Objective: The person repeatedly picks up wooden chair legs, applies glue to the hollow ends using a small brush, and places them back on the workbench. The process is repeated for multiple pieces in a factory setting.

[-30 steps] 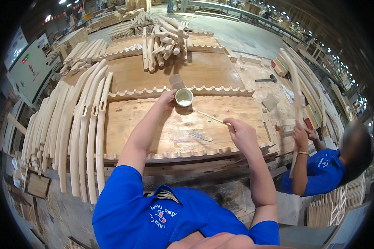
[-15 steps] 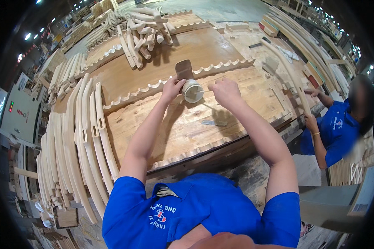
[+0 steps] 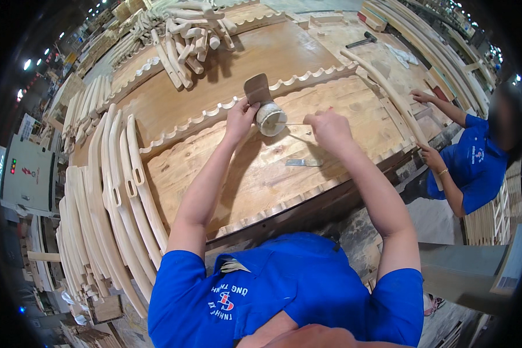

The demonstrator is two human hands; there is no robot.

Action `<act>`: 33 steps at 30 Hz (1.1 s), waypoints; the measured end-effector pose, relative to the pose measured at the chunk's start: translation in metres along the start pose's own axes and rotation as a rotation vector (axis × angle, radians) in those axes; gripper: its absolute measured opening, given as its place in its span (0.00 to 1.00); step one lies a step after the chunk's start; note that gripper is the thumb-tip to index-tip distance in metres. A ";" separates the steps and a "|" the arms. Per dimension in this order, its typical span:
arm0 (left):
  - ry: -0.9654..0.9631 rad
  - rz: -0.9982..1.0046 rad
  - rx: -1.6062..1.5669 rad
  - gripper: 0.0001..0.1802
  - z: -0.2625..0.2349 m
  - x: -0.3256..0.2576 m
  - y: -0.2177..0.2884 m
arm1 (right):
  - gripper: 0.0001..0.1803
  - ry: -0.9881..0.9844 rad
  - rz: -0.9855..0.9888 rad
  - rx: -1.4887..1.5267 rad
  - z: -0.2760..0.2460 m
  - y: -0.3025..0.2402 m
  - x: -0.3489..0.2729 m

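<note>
Over the workbench (image 3: 214, 191), a whitish, crusted cup (image 3: 272, 120) is tilted so its mouth faces me. My left hand (image 3: 241, 120) is closed on its left side, where a brown curved flap (image 3: 257, 89) rises behind the cup; whether the two are joined I cannot tell. Pinched in my right hand (image 3: 332, 130) is a thin light stick (image 3: 296, 123), its far end inside the cup's mouth. A flat metal blade (image 3: 304, 162) lies on the bench below my right hand.
Curved wooden pieces (image 3: 107, 191) stand in a row at my left; more are heaped (image 3: 188, 37) at the back. Scalloped strips (image 3: 214, 111) cross the bench. At right, a co-worker (image 3: 467, 156) holds a long curved piece (image 3: 388, 93) near a hammer (image 3: 362, 40).
My right hand has shifted slightly right and down with the stick. At right, the co-worker's long piece has swung left and one of their hands has come off it.
</note>
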State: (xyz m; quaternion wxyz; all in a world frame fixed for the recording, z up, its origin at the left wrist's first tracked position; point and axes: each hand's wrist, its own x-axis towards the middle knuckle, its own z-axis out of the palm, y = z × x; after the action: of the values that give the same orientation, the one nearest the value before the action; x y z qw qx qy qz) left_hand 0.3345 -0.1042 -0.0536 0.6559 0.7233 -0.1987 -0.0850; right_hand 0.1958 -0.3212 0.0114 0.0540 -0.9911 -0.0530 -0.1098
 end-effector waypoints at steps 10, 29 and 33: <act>0.019 0.016 0.035 0.14 0.000 -0.003 0.002 | 0.11 0.079 -0.042 0.046 0.012 -0.009 -0.004; 0.143 0.049 -0.079 0.13 0.013 -0.013 -0.003 | 0.13 -0.317 0.463 0.925 0.075 0.005 -0.021; 0.136 0.011 -0.117 0.12 0.002 -0.010 -0.008 | 0.12 -0.445 0.492 1.254 0.068 0.005 -0.012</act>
State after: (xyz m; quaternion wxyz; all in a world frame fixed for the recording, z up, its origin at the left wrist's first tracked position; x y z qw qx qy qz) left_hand 0.3261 -0.1020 -0.0628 0.7095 0.6867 -0.1524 -0.0438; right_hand 0.1993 -0.3190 -0.0575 0.6256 -0.7553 0.1096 0.1617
